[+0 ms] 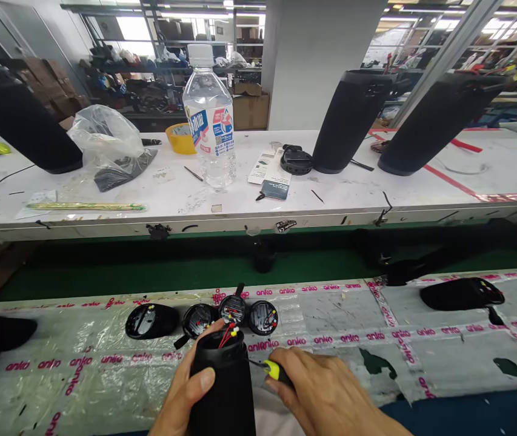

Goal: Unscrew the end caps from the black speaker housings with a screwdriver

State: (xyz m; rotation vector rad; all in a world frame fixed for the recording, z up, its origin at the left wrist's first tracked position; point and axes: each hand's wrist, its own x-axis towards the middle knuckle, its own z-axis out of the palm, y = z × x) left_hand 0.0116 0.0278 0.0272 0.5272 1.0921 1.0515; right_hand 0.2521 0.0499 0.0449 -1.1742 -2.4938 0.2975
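My left hand (185, 387) is wrapped round a black fabric-covered speaker body (222, 393), held upright near the bottom of the view. Red wires (226, 336) with small pale and yellow connectors stick out of its open top. My right hand (317, 384) grips a thin-shafted hand tool (276, 370) with a yellow-and-black handle. Its shaft points left at the speaker's upper rim; the exact tip is hard to make out. Just beyond the speaker body lie three round black end caps (262, 318) with wires and connectors.
More black speaker bodies lie on the plastic-covered surface (322, 357), one (158, 321) left and one (460, 295) right. Others (346, 124) stand on the white shelf (171, 200), with a water bottle (213, 127), yellow tape (180, 139) and a plastic bag (106, 136).
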